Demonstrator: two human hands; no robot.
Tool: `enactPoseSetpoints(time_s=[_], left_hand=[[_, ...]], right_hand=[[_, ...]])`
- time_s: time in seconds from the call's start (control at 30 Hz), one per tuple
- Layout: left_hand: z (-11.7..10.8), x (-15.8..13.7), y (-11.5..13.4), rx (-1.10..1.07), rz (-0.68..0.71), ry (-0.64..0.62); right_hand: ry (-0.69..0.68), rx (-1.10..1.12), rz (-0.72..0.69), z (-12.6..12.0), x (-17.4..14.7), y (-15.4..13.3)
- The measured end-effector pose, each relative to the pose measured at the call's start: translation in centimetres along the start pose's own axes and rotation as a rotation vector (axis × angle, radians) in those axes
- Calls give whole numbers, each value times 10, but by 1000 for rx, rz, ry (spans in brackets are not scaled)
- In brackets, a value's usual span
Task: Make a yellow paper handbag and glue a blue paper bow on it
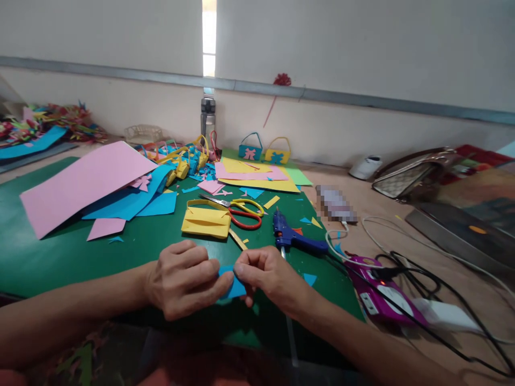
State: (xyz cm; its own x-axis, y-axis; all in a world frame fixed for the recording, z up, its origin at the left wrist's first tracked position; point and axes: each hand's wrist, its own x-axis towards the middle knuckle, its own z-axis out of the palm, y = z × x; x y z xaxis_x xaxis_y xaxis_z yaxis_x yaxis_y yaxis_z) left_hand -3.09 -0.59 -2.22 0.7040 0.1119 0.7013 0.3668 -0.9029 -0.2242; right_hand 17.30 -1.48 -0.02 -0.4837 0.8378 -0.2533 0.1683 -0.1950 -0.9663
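Between my two hands is a small piece of blue paper, partly hidden by the fingers. My left hand is closed with its fingertips on the left side of the paper. My right hand pinches its upper right part between thumb and forefinger. Just beyond them lies a folded yellow paper bag with a thin strip handle. Scissors with one yellow and one red handle rest half open behind it. A blue glue gun lies to the right of my right hand.
A green cutting mat covers the table. Pink and blue sheets lie left, with small yellow and blue paper bags behind. At right are a phone, a purple power strip and loose cables.
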Motion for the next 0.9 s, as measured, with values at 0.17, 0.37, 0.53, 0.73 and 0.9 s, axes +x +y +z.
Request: enactPoseSetpoints(time_s=[0.17, 0.37, 0.53, 0.73, 0.9], left_hand=[[10, 4, 4, -150, -116, 40], [22, 11, -4, -694, -680, 9], [25, 15, -13, -1244, -1366, 0], [28, 12, -18, -1566, -1537, 137], [25, 13, -21, -1542, -1551, 153]], right_hand=[[21, -391, -176, -7, 1, 3], [406, -922, -357, -41, 21, -22], [369, -1249, -255, -61, 68, -29], [275, -1423, -109, -61, 102, -20], [303, -1386, -67, -72, 97, -36]])
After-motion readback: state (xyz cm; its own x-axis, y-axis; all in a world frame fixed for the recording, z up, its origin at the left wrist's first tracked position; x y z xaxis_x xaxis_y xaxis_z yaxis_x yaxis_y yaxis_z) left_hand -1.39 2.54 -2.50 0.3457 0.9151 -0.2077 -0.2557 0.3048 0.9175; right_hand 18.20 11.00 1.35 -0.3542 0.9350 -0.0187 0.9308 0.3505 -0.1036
